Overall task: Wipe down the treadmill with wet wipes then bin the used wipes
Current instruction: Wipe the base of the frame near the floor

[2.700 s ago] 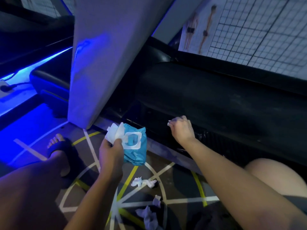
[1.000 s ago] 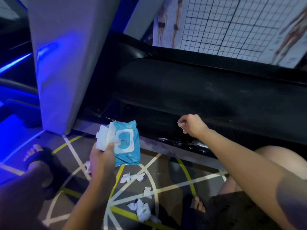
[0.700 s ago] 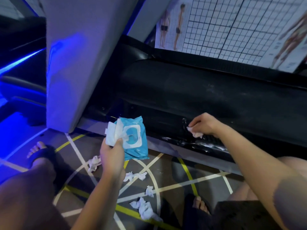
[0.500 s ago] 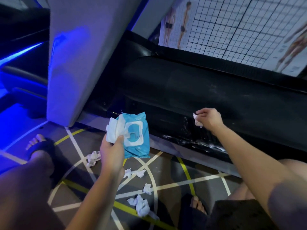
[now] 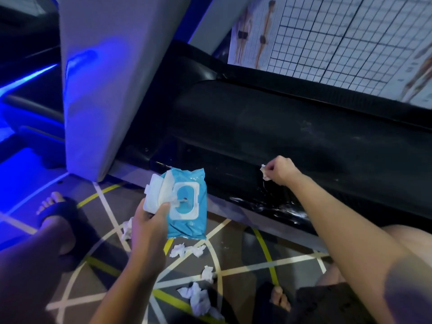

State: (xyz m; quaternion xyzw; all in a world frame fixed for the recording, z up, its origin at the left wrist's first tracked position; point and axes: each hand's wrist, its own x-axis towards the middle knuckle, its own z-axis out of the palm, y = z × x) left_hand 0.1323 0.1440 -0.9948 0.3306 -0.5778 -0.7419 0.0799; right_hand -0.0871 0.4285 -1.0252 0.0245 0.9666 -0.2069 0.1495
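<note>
Crumpled wipe (image 5: 264,172) — glossy black treadmill (image 5: 304,143), crinkly blue pack (image 5: 190,222)

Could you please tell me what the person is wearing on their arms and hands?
The left arm and right arm are bare along the forearms, no sleeves there. The left hand and right hand have no gloves, and no watch, bracelet or ring shows. Near the picture's lower right edge the right arm darkens; sleeve or shadow, I cannot tell.
</note>
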